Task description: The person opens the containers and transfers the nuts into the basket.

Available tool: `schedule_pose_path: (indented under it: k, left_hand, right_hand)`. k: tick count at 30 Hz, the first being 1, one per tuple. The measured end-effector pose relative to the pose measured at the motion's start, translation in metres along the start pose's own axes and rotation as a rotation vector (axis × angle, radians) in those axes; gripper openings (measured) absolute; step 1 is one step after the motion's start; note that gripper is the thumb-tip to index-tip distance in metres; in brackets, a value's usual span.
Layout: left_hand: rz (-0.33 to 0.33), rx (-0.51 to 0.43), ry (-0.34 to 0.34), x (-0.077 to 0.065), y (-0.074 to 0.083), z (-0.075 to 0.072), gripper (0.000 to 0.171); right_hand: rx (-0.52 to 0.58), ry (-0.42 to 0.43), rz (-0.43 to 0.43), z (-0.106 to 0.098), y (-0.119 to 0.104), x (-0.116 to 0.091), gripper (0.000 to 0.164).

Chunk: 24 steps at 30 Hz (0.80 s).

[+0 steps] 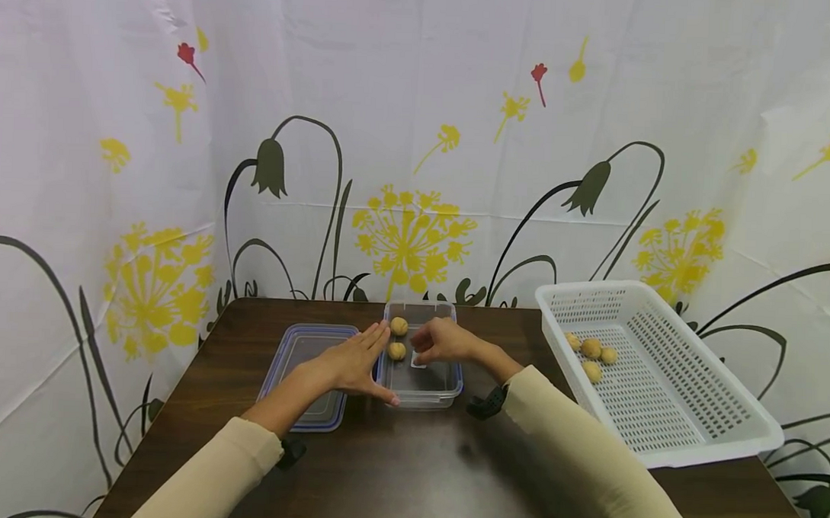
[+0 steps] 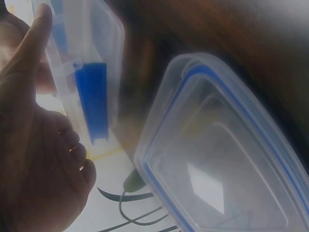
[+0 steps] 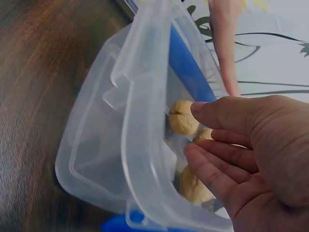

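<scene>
A clear plastic food container point(image 1: 420, 400) with blue side clips holds a few walnuts point(image 3: 183, 117). In the head view two walnuts point(image 1: 398, 326) line up along its left side. My right hand point(image 1: 446, 342) reaches down into the container, thumb and fingertips spread apart close by the walnuts; part of the container's floor is hidden behind it. Along the left wall my left hand point(image 1: 356, 360) is held with straight fingers and the thumb out toward the front corner. The container's clear lid point(image 2: 217, 145), edged with a blue seal, lies flat on the left, partly under my left forearm.
A white perforated basket point(image 1: 706, 456) stands at the right of the dark wooden table point(image 1: 394, 472), with several walnuts point(image 1: 591, 348) gathered at its left side. Behind the table hangs a white flower-printed curtain point(image 1: 420, 99).
</scene>
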State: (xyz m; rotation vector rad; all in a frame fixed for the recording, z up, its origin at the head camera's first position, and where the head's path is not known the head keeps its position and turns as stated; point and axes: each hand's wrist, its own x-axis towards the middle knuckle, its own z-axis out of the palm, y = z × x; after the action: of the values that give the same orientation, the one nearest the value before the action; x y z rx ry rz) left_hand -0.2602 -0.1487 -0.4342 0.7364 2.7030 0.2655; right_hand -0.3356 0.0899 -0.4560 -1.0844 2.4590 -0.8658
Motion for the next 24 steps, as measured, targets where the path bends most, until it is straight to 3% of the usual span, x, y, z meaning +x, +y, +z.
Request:
schedule_pose_path:
  k: [11, 24]
  left_hand:
    - [0.009, 0.003, 0.005, 0.000, -0.001, 0.002, 0.130]
    - [0.011, 0.007, 0.006, 0.001, -0.001, 0.001, 0.131]
  right_hand:
    - [-0.114, 0.029, 0.006, 0.015, -0.007, 0.014, 0.043]
    - [-0.120, 0.004, -0.031, 0.022, -0.004, 0.019, 0.038]
